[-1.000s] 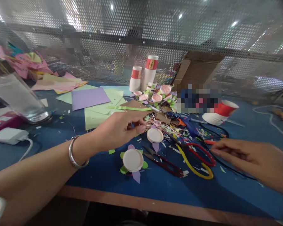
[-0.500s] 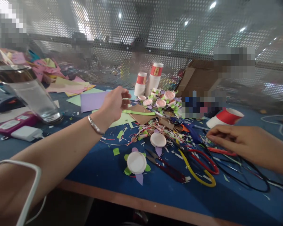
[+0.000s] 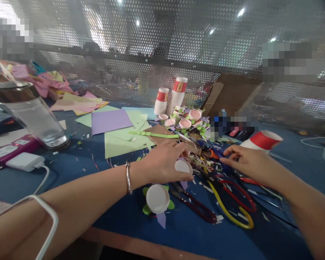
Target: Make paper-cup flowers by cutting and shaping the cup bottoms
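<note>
My left hand [image 3: 165, 162] reaches across a small white paper-cup base [image 3: 183, 167] with paper petals. Thumb and fingers are apart around the disc, which lies on the table; any contact is unclear. Nearer the table edge sits a second cup base [image 3: 157, 198], with green and purple petals. My right hand [image 3: 243, 159], fingers loosely bent and apart, hovers by a blue-handled tool [image 3: 225, 159] and in front of a red-and-white paper cup [image 3: 262, 141]. Nothing shows in its fingers. Dark red snips [image 3: 197, 209] and scissors with red and yellow handles [image 3: 243, 213] lie between the hands.
Paper scraps [image 3: 206, 164] litter the middle. Behind them are petalled cup bases [image 3: 185, 124] and stacked paper cups [image 3: 178, 94]. Purple paper [image 3: 111, 121], a water-filled glass bottle [image 3: 44, 119] and a power strip [image 3: 13, 150] are at left. A perforated metal screen [image 3: 151, 39] closes off the back.
My left hand has come right and down from the coloured paper to the nearer disc. My right hand has shifted slightly left, its fingers opening. The view has tilted a little upward.
</note>
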`<state>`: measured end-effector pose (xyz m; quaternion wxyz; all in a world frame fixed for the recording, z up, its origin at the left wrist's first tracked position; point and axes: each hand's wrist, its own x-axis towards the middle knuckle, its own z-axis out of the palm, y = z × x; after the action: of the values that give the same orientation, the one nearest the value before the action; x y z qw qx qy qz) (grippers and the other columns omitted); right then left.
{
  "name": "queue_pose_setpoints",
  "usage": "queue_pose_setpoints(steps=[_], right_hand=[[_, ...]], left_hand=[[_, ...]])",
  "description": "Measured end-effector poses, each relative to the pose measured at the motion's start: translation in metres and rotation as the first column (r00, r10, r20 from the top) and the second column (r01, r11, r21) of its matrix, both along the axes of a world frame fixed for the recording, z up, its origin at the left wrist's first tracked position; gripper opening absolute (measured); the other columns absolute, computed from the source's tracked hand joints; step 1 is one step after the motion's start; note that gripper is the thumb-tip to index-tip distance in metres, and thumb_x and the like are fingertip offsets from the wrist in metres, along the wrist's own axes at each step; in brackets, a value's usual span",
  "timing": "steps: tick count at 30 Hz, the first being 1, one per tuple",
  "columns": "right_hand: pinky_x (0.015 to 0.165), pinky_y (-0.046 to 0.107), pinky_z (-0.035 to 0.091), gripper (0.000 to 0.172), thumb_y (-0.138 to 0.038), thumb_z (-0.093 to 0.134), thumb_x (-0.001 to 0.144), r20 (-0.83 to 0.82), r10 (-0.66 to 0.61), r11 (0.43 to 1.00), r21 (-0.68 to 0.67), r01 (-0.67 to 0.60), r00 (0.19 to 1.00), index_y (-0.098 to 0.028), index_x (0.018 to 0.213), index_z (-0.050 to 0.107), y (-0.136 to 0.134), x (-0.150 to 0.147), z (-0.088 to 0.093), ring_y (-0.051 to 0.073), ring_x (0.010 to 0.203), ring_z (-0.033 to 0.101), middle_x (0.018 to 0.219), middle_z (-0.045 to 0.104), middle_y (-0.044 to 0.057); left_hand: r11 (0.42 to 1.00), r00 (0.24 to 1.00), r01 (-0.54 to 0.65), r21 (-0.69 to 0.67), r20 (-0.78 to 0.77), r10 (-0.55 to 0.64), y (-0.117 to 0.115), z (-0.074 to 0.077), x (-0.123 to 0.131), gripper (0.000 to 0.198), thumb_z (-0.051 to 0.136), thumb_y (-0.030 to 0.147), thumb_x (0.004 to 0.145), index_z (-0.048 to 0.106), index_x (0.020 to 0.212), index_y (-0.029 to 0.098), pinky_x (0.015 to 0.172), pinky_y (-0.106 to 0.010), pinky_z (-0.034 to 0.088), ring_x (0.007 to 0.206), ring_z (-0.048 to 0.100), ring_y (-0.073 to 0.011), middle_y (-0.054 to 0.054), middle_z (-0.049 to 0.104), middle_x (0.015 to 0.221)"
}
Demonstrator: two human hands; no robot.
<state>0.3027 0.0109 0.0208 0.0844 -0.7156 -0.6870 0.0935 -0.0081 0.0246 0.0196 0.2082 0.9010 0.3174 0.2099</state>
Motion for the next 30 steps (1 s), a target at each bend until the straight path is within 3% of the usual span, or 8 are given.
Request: queue_pose_setpoints(steps=[5,9,14,20,30], right_hand=[[0.067,0.041,0.047,0.050,-0.068,0.059,0.072,-0.108,-0.059,0.998,-0.030,0.056,0.992,-0.025,0.097,0.061,0.005,0.007,-0.010,0.026,0.065,0.068,0.077,0.076,0.005],[0.065,0.039,0.046,0.048,-0.065,0.061,0.066,-0.197,-0.098,0.995,-0.015,0.097,0.975,-0.025,0.094,0.060,0.005,0.007,-0.008,0.026,0.063,0.067,0.072,0.075,0.003],[0.063,0.038,0.046,0.052,-0.067,0.066,0.061,-0.286,-0.149,0.985,0.040,0.167,0.947,-0.023,0.089,0.061,0.002,0.006,0.001,0.025,0.064,0.067,0.071,0.074,0.006],[0.049,0.030,0.041,0.052,-0.066,0.069,0.069,-0.385,-0.156,0.979,0.065,0.195,0.910,-0.021,0.095,0.061,-0.002,0.014,0.005,0.018,0.057,0.059,0.074,0.072,0.005],[0.068,0.039,0.053,0.050,-0.065,0.076,0.063,-0.421,-0.085,0.980,0.129,0.153,0.903,-0.022,0.083,0.061,-0.004,0.011,0.009,0.022,0.069,0.066,0.071,0.070,0.006]], left_hand=[[0.999,0.996,0.020,0.031,-0.085,-0.017,-0.001,-0.007,0.001,0.040,0.077,0.039,0.076,0.057,0.105,0.018,0.087,-0.041,0.048,0.101,0.058,-0.0286,-0.008,0.065,0.104],[0.998,0.999,0.025,0.060,0.025,-0.026,0.002,-0.006,-0.004,0.033,0.069,0.027,0.072,0.055,0.101,0.019,0.086,-0.040,0.047,0.100,0.058,-0.0271,-0.007,0.065,0.104],[0.999,0.983,-0.049,-0.017,0.179,0.051,0.007,0.003,-0.015,0.037,0.068,0.025,0.071,0.055,0.105,0.020,0.081,-0.039,0.048,0.094,0.059,-0.0240,-0.006,0.065,0.103],[0.994,0.953,-0.113,0.000,0.283,0.108,0.012,0.007,-0.021,0.041,0.068,0.021,0.074,0.053,0.112,0.020,0.087,-0.039,0.049,0.103,0.058,-0.0248,-0.009,0.063,0.110],[0.976,0.982,0.170,0.134,0.063,-0.180,0.001,-0.001,-0.016,0.048,0.062,0.018,0.080,0.055,0.127,0.020,0.102,-0.044,0.044,0.115,0.057,-0.0285,-0.009,0.065,0.121]])
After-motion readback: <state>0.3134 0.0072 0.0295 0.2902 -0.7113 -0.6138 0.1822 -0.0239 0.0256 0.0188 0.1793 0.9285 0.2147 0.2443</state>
